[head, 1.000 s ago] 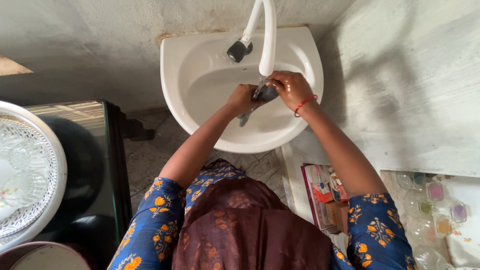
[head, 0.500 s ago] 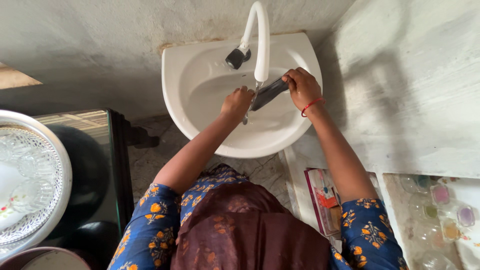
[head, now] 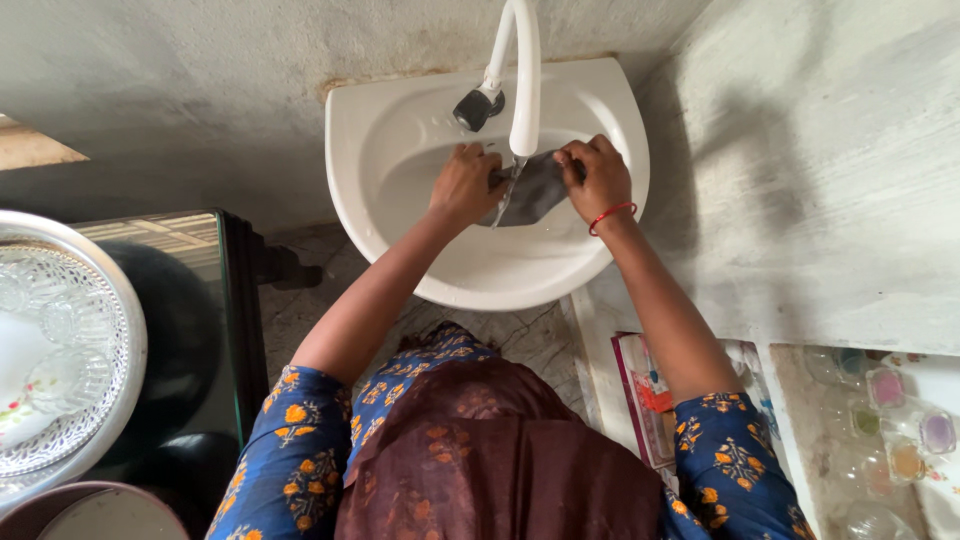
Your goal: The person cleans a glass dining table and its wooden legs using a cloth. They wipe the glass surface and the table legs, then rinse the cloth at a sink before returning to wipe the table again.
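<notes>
Head view, looking straight down, listed near to far.

Nearest: blue sleeves with orange flowers and a brown patterned cloth over the person's front. At the left edge, a round cut-glass dish (head: pixel 60 350) on a dark glass-topped surface (head: pixel 215 300). At the lower right, a red and white flat carton (head: pixel 650 395) stands on edge against the pale wall ledge, print too small to make out; beyond it, clear plastic pots with pink, green and purple contents (head: pixel 885 420).

Middle: left hand (head: pixel 462 185) and right hand (head: pixel 597 178), each with a clenched grip on one side of a dark grey wet cloth (head: pixel 535 190), stretched between them inside the white ceramic wash basin (head: pixel 400 130). A red thread band circles the right wrist.

Farthest: white curved plastic tap (head: pixel 525 70) with a dark knob, running water onto the cloth's left part.

Risk, as judged: water striking the taut cloth could splash over the rim toward the carton; a loosened grip would drop the cloth onto the drain.
</notes>
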